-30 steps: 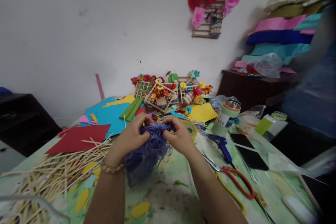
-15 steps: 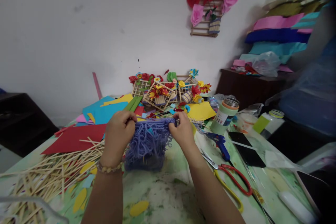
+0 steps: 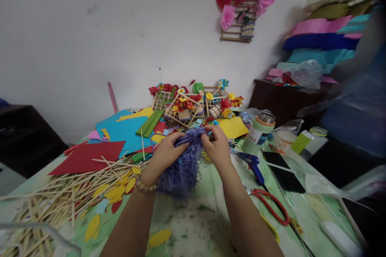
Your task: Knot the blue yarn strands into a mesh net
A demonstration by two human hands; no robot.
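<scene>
Yarn bundle (image 3: 182, 168), purple, held over mid table (image 3: 193, 225) — left hand (image 3: 169, 151) and right hand (image 3: 216, 144) pinching its bunched top, wooden sticks (image 3: 90, 181) to left, blue glue gun (image 3: 255, 165) to right

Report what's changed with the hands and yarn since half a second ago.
The left hand has moved right, nearer the right hand; the purple yarn, stretched between them before, is now bunched at its top. Both hands still hold it. The blue glue gun and jar stayed put.

Bare forearms (image 3: 130, 221) and hands (image 3: 218, 146) — a pale, yellowish beaded bracelet (image 3: 146, 186) round the left wrist (image 3: 151, 174).
</scene>
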